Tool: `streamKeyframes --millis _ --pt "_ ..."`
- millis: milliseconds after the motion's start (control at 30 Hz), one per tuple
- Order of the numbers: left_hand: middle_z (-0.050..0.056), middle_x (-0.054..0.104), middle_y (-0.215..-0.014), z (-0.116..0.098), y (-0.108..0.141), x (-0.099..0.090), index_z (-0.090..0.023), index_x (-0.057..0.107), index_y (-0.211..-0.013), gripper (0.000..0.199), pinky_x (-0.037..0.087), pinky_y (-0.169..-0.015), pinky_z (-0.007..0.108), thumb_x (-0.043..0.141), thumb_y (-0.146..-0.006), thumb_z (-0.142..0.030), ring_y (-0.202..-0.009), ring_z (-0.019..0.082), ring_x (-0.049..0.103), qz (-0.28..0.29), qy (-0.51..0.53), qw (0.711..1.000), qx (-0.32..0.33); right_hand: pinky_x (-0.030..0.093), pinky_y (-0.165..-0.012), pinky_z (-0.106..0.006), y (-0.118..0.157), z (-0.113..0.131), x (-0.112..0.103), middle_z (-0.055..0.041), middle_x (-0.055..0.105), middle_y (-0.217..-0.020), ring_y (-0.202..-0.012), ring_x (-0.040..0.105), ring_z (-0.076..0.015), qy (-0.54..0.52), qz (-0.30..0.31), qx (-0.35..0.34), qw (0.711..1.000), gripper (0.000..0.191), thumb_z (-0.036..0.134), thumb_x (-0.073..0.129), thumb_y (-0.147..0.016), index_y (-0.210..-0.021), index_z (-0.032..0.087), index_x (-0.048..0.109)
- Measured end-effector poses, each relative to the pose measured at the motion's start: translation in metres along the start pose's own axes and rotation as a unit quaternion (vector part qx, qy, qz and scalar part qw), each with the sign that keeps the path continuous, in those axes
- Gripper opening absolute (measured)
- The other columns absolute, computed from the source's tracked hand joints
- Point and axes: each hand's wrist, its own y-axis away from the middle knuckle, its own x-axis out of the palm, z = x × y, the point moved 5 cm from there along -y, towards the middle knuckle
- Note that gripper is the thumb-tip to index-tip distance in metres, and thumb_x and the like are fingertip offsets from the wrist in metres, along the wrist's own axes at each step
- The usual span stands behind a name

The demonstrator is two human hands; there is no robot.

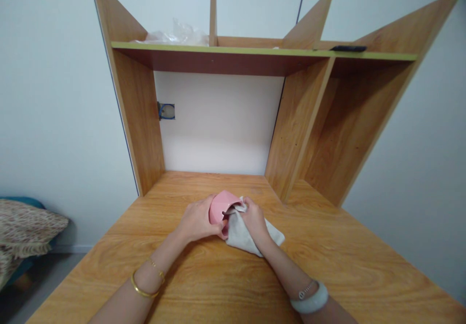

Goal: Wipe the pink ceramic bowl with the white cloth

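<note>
Head view: by the fingers of the left hand [199, 219], a pink container [223, 202] is grasped at their three o'clock, its mouth turned toward about four. At that mouth a pale cloth [243, 236] is pinched by the fingers of the right hand [254, 219]; how far it is tucked inside cannot be told. Beyond the table [204, 285], in the shelf unit [291, 130], clear plastic [178, 35] is held by the top compartment at eleven o'clock, a dark flat object [348, 48] by that at one.
</note>
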Motion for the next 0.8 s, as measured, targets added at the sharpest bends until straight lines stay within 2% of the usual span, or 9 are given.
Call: streamKeyframes --millis 167,333,433,533,633,800 --pt "0.007 0.065 -0.099 0.002 0.000 0.000 -0.020 0.049 -0.115 0.061 0.044 -0.077 0.033 0.062 -0.061 -0.045 -0.090 0.027 0.059 0.007 0.006 1.000 -0.004 0.037 -0.056 -0.024 0.000 0.002 0.000 0.0003 0.060 -0.058 -0.061 0.055 -0.0176 -0.018 0.000 0.001 1.000 0.005 0.026 0.049 -0.064 -0.062 0.022 0.050" --pt "0.010 0.060 -0.111 0.000 0.000 0.003 -0.017 0.050 -0.117 0.060 0.040 -0.086 0.036 0.060 -0.065 -0.046 -0.100 0.028 0.055 -0.016 0.023 0.999 0.025 0.036 -0.054 -0.024 -0.002 -0.002 -0.001 0.0021 0.056 -0.055 -0.057 0.053 -0.0171 -0.039 -0.001 0.008 0.999 0.008 0.030 0.048 -0.063 -0.061 0.022 0.046" --pt "0.013 0.055 -0.118 0.002 0.000 0.003 -0.014 0.043 -0.125 0.065 0.036 -0.091 0.039 0.055 -0.070 -0.047 -0.105 0.028 0.051 -0.051 0.029 0.998 0.024 0.036 -0.053 -0.025 -0.002 -0.003 -0.003 0.0033 0.054 -0.054 -0.055 0.051 -0.0165 -0.059 -0.011 0.013 0.998 0.011 0.032 0.048 -0.064 -0.062 0.023 0.044" --pt "0.014 0.055 -0.115 0.006 -0.001 0.001 -0.012 0.032 -0.133 0.074 0.037 -0.090 0.040 0.052 -0.074 -0.051 -0.102 0.027 0.052 -0.073 0.041 0.996 0.000 0.038 -0.055 -0.026 -0.002 -0.005 -0.003 0.0034 0.054 -0.055 -0.057 0.052 -0.0168 -0.089 -0.026 0.026 0.995 0.012 0.032 0.050 -0.062 -0.063 0.023 0.043" --pt "0.013 0.056 -0.111 0.009 -0.002 0.001 -0.013 0.027 -0.135 0.083 0.037 -0.090 0.041 0.056 -0.070 -0.055 -0.100 0.027 0.053 -0.075 0.064 0.995 -0.020 0.041 -0.058 -0.027 -0.003 -0.009 -0.003 0.0020 0.058 -0.060 -0.061 0.054 -0.0178 -0.127 -0.035 0.032 0.991 0.012 0.032 0.050 -0.062 -0.066 0.022 0.044" --pt "0.015 0.045 -0.128 0.002 0.001 0.005 -0.015 0.028 -0.132 0.087 0.035 -0.094 0.040 0.063 -0.064 -0.055 -0.114 0.028 0.045 -0.059 0.124 0.990 0.013 0.044 -0.065 -0.030 -0.006 -0.015 0.001 -0.0031 0.063 -0.072 -0.070 0.057 -0.0202 -0.188 -0.045 0.046 0.980 0.018 0.033 0.053 -0.060 -0.073 0.021 0.050"
